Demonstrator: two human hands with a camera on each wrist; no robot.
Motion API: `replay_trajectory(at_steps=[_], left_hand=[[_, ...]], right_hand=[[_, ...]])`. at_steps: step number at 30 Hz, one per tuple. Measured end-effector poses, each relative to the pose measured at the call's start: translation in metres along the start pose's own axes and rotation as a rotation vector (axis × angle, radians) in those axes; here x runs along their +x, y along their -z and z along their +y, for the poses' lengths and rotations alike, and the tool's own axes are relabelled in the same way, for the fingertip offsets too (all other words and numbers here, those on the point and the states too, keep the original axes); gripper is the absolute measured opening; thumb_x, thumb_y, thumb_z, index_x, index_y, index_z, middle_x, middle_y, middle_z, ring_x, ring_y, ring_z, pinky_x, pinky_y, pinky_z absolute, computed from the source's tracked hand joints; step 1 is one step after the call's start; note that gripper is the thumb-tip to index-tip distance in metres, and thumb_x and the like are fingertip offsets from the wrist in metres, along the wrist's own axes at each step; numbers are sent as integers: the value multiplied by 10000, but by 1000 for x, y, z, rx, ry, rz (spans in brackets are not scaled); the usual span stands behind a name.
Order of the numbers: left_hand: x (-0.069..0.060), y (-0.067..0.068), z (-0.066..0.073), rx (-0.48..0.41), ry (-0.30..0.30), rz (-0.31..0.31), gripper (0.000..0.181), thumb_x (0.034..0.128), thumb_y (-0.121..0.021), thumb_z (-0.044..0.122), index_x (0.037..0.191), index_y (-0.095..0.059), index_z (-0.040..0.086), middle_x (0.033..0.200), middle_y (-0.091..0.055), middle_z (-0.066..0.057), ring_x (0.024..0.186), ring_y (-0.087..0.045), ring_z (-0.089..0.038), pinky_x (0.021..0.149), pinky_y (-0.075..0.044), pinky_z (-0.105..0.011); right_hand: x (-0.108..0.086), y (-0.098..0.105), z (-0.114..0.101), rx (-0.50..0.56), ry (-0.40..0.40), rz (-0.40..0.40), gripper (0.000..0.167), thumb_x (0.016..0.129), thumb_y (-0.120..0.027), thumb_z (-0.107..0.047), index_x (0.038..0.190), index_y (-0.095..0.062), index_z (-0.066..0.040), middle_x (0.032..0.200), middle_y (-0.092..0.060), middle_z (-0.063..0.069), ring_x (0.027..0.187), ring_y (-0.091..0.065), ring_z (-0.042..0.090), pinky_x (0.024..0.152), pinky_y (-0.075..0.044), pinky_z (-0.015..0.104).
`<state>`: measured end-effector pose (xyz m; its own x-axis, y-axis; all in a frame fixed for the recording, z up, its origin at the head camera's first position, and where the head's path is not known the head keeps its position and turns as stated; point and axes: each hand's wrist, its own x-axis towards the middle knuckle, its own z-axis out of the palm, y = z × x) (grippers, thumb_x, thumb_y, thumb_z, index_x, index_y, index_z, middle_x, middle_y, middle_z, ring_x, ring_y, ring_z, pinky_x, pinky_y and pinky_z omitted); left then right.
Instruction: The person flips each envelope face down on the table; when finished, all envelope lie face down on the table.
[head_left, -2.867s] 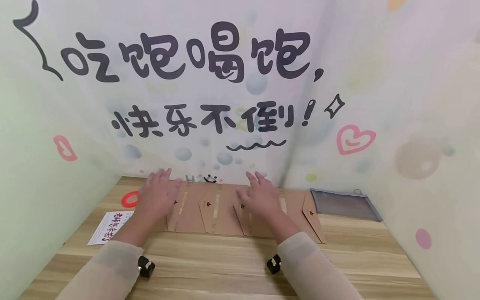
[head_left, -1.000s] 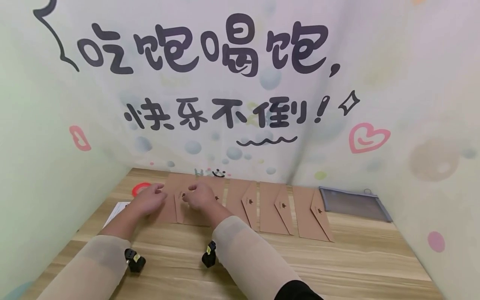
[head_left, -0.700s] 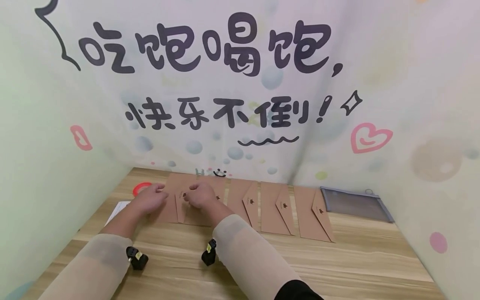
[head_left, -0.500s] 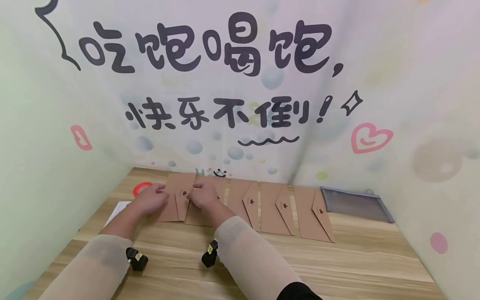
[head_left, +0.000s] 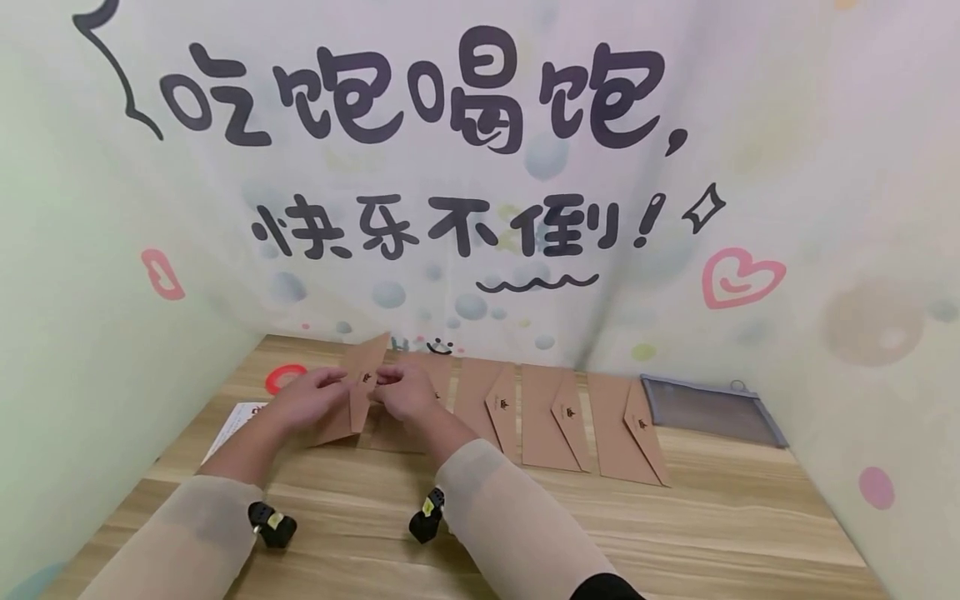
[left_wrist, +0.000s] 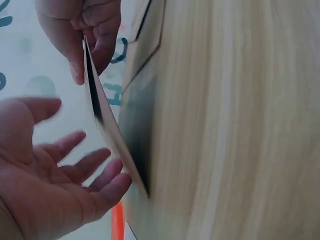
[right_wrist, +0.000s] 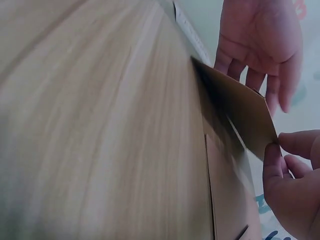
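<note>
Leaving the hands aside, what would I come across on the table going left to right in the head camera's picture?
White card → red ring → lifted brown envelope → four flat brown envelopes → grey pouch

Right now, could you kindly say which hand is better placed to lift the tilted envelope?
Likely the right hand: it pinches the tilted envelope at one edge, while the left hand beside it pinches nothing.

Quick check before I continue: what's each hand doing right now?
Left hand: open, fingers loosely spread.
Right hand: closed, pinching the edge of the tilted leftmost envelope.
</note>
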<state>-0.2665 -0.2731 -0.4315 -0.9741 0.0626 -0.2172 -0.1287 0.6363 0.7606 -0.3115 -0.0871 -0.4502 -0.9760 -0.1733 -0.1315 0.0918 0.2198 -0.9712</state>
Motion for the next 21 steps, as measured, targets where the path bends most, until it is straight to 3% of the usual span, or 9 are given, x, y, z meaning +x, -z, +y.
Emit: replay_trajectory(at_steps=[5,10,17,21], left_hand=[[-5,-1,7,-103,-45,-79,832,1026,-623,595,1676,-353,153,1731,-337,-228,1583,-336,-477,1248,-362,-674],[-11,-4,14,-87,-65,-127,885,971,-715,579,1675,-356,181,1757,-278,-230,1600,-282,-513,1242,-339,-713],[-12,-11,22,-143,-111,-127,775,1000,-712,434,1648,-398,147,1722,-382,-172,1519,-465,-415,1176,-502,-557],[-11,-13,27,-188,-145,-101,668,1033,-638,308,1636,-419,122,1688,-437,-156,1439,-556,-362,1144,-549,-499]], right_hand=[[-3,7,0,153,1,-64,473,904,-791,27,1358,-722,-86,1146,-725,34,1028,-667,133,995,-616,325],[-6,15,-3,228,-4,-127,537,911,-784,34,1425,-676,-78,1177,-711,57,1015,-667,138,995,-627,346],[-13,21,-15,261,-19,-189,567,950,-762,-3,1492,-628,-97,1179,-703,40,984,-709,143,999,-634,373],[-15,22,-15,274,-19,-224,553,982,-743,-52,1511,-617,-146,1299,-718,67,1032,-741,157,1032,-622,395]])
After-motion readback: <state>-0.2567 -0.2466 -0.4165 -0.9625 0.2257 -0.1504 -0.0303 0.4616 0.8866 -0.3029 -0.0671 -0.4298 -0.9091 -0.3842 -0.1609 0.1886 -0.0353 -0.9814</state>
